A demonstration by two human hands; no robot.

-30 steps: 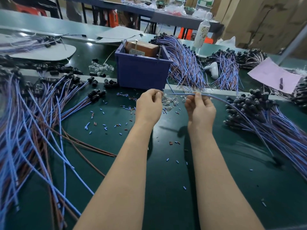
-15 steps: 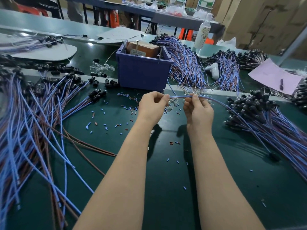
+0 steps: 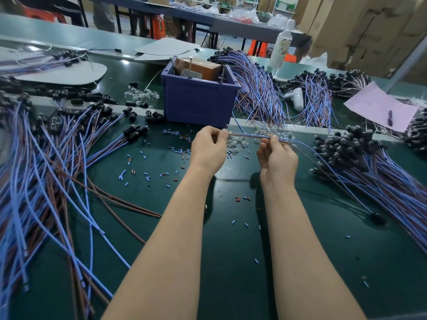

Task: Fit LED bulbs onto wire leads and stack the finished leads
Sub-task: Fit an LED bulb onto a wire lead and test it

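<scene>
left hand (image 3: 209, 146): raised above the counter (image 3: 231, 250), fingers curled, thumb and forefinger pinching the near end of the wire lead (image 3: 249, 135); unclear whether also holding a bulb at the fingertips.
right hand (image 3: 277, 155): just right of the left hand, fingers curled, gripping the same wire lead a short way along, between thumb and fingertips.
wire lead: blue and brown pair, stretched roughly level between the two hands above the loose bulbs; past the right hand, trailing right and down across the counter to a black socket (image 3: 377, 218) lying on the green surface.
loose bulbs (image 3: 238, 144): small heap of clear LEDs on the counter, under and just behind the hands.
right pile (image 3: 374, 167): stacked leads, black sockets bunched at the far end, wires fanning toward the near right edge.
left pile (image 3: 46, 172): long blue and brown leads sprawled over the counter, black sockets at the far ends.
purple bin (image 3: 198, 102): upright just behind the hands, with a brown box (image 3: 198, 69) inside.
scraps (image 3: 147, 175): short blue and brown sleeve bits scattered on the counter, left of the left hand.
further back: more wire bundles (image 3: 258, 88), a pink sheet (image 3: 381, 107), a white bottle (image 3: 280, 49).
</scene>
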